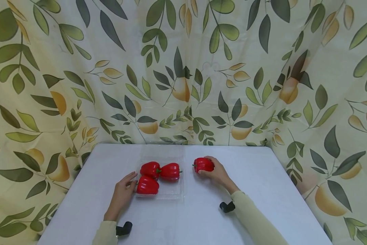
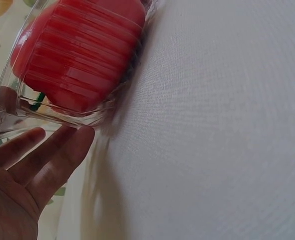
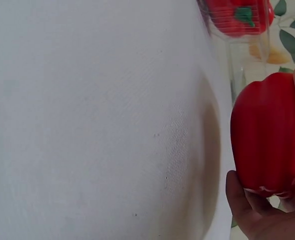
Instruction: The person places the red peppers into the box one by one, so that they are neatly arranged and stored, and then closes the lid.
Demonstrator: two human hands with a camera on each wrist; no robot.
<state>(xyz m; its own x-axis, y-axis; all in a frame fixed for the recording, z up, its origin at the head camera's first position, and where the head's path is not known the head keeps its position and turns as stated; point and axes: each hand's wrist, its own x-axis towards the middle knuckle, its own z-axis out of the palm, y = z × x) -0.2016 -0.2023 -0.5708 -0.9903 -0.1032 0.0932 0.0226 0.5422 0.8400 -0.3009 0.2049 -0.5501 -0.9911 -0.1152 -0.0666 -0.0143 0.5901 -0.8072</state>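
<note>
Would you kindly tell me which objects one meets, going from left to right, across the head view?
Black left-wrist camera → clear tray with three red peppers → separate red pepper → black right-wrist camera.

In the head view, one end of a plump, shiny red pepper (image 1: 202,164) is hidden by the bare right hand (image 1: 216,173), and both pale yellow cloth sleeves (image 1: 255,217) are cut off below; in the left wrist view, a clear plastic box (image 1: 172,192) is cut off on top
</note>
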